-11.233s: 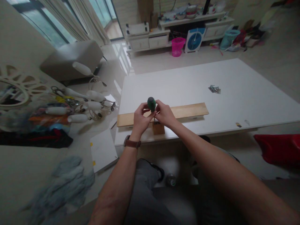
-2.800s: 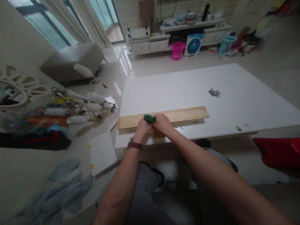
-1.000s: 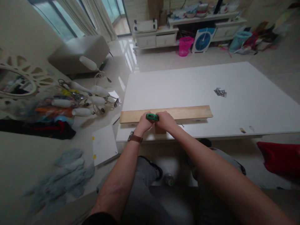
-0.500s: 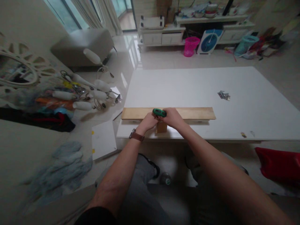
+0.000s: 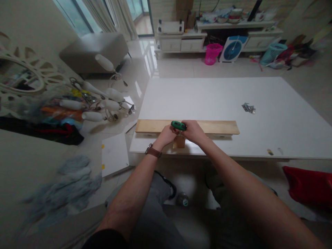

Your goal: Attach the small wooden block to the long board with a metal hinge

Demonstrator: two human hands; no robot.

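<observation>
A long pale wooden board [image 5: 220, 127] lies along the near side of the white panel [image 5: 194, 97], raised a little on a light strip beneath. My right hand [image 5: 193, 131] is closed around a green tool with a dark inset [image 5: 178, 125], held above the board's middle; its lower end is hidden. Close beside it, my left hand [image 5: 167, 135] is pinched at the board's near edge, and what its fingers hold is hidden. Under both hands a short brown wooden block [image 5: 178, 142] sticks out toward me.
Several small metal brackets [image 5: 248, 108] lie on the panel's right part, with small bits [image 5: 270, 151] near its front edge. A white lamp fixture [image 5: 111, 100] and clutter fill the floor at left. A red object [image 5: 307, 183] sits at right; a pink basket [image 5: 213, 53] stands behind.
The whole view has shifted slightly. Both hands stay at the middle of the board with the green tool, in nearly the same pose.
</observation>
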